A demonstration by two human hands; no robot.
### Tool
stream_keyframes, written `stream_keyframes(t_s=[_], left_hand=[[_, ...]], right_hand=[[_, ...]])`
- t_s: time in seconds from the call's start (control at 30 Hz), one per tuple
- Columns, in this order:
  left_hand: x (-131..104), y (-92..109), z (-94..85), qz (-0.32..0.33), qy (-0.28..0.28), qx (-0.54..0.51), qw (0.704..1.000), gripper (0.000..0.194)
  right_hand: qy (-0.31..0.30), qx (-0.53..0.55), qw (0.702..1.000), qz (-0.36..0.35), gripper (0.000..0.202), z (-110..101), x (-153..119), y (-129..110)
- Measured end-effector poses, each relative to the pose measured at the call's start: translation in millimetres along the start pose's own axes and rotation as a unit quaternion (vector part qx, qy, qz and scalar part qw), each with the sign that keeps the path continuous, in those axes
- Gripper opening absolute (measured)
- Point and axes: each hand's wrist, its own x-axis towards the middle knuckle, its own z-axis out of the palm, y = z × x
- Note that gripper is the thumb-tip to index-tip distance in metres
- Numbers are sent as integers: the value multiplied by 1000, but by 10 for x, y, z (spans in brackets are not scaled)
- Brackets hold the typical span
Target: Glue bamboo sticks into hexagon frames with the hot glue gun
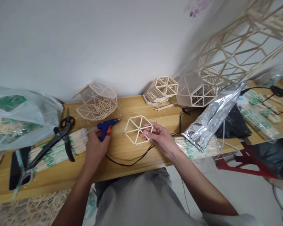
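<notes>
My right hand [160, 137] pinches the right edge of a flat hexagonal stick frame [135, 129], thumb and fingers on its rim and a spoke. The frame is made of pale wooden sticks meeting at a centre point. On the left, my left hand [97, 145] is closed around the grip of a blue glue gun [105, 127] with an orange trigger; its nozzle points right toward the frame. A black cord [129, 164] runs from below the left hand to the right, passing behind the right hand.
Black scissors [61, 133] lie over bagged sticks [77, 141], beside a phone [15, 169]. Behind stand a stick-filled hexagonal box [94, 100] and stacked hexagons [161, 89]. A silver foil pouch [212, 121] and a tall lattice structure [240, 50] are at right; a plastic bag [37, 110] sits left.
</notes>
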Motion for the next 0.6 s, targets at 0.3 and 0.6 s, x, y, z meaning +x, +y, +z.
stream_keyframes(t_s=[0.3, 0.6], left_hand=[[-552, 208, -244, -75, -85, -478, 871, 37], [-490, 213, -162, 0, -231, -435, 870, 36]], right_hand=[[36, 46, 998, -14, 40, -82, 35, 11], [46, 72, 996, -26, 42, -123, 129, 70]])
